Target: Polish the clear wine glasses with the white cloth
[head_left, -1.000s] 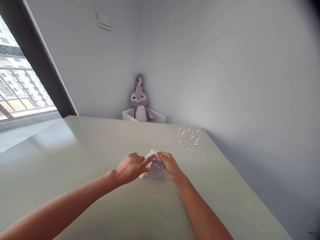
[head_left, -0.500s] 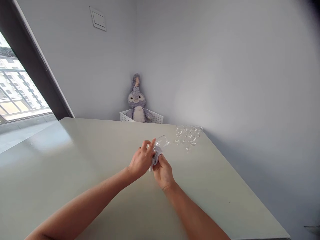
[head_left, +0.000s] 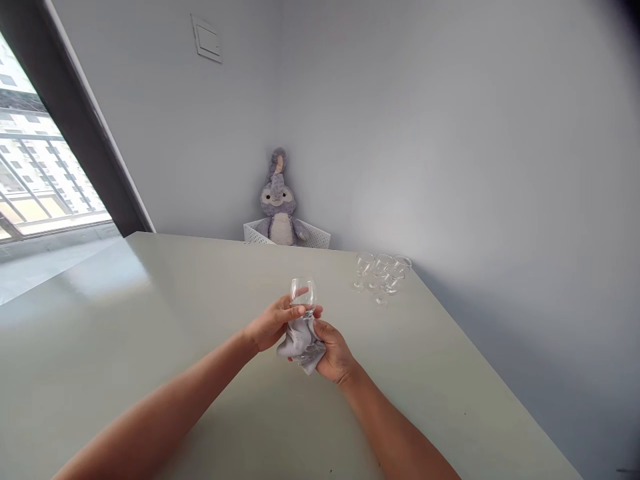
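Observation:
Over the middle of the table I hold a clear stemmed glass (head_left: 303,291), bowl upward and nearly upright. My left hand (head_left: 274,323) is closed round the lower bowl, its thumb in front and fingers showing through the glass from behind. A pale grey-lilac cloth (head_left: 299,340) is bunched around the stem and foot, hiding most of them. My right hand (head_left: 334,350) grips this cloth from the right, thumb on top; the glass's foot seems to be inside it.
Several clear stemmed glasses (head_left: 384,265) stand grouped near the far right edge of the pale table (head_left: 200,287). Behind the far edge, a plush rabbit (head_left: 281,210) sits in a white perforated basket (head_left: 320,239) against the wall. A window is at the left.
The glass has turned from tilted rightward to nearly upright. My left hand has shifted from above the cloth to round the bowl, and more of the cloth now shows hanging below.

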{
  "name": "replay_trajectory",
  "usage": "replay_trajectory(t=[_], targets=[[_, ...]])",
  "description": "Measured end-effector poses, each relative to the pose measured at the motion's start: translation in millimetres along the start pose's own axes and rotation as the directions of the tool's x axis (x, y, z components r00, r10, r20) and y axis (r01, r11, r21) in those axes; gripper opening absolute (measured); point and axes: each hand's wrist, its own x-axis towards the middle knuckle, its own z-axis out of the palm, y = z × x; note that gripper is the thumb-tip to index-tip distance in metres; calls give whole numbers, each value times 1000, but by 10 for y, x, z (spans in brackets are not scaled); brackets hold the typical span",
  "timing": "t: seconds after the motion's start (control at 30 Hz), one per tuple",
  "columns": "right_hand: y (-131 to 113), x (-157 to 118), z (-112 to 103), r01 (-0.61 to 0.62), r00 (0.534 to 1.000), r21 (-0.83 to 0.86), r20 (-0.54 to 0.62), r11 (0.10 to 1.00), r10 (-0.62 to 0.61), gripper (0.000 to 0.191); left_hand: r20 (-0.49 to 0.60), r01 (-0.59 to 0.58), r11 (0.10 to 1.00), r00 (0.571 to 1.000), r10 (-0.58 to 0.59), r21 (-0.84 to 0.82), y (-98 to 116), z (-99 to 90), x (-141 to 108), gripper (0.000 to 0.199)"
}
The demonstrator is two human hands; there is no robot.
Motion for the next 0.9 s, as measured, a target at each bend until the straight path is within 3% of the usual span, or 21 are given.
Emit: replay_trajectory(t=[0.07,0.17,0.27,0.33,0.37,0.43,0.53,0.57,0.6,0.63,0.7,0.8,0.87,0.9], targets=[[21,6,-8,-17,1000,-31,-10,999,16,26,-7,-8,1000,1000,7,-23,-17,-47,0,65],[44,57,-71,71,983,-207,-152,976,-104,26,-119,-60,998,991,63,28,-93,-98,16,57],[8,96,-167,156,896,-407,-325,900,-302,26,-225,-84,994,969,97,67,-144,-164,37,52],[-54,76,-196,190,828,-543,-359,818,-431,28,-308,-102,992,944,119,70,-150,-228,50,51],[-86,53,-190,204,813,-628,-318,751,-487,28,-348,-113,992,929,126,58,-151,-263,56,50],[-129,-5,-139,249,837,-820,-86,516,-540,25,-396,-117,993,913,103,-13,-161,-326,69,49],[-107,-62,-29,367,850,-930,335,0,-407,18,-384,-78,984,923,11,-161,-212,-378,84,44],[-87,-67,-4,389,842,-913,407,-125,-354,20,-366,-53,979,930,-23,-196,-235,-382,87,41],[-70,-67,11,399,838,-897,441,-190,-321,24,-340,-24,974,939,-55,-224,-257,-380,89,38],[-62,-63,16,407,839,-893,448,-191,-309,27,-306,4,968,949,-83,-250,-276,-373,91,33],[-77,-54,4,422,857,-906,406,-21,-317,25,-215,50,949,969,-121,-313,-300,-349,91,27],[-126,-35,-30,367,907,-798,194,477,-374,11,-125,21,904,989,-82,-427,-295,-293,85,22],[-117,-9,-41,300,934,-565,10,769,-357,10,-141,-75,872,990,7,-483,-274,-246,76,21],[-94,9,-41,271,942,-419,-69,866,-328,12,-164,-132,861,985,57,-491,-261,-221,70,22]])
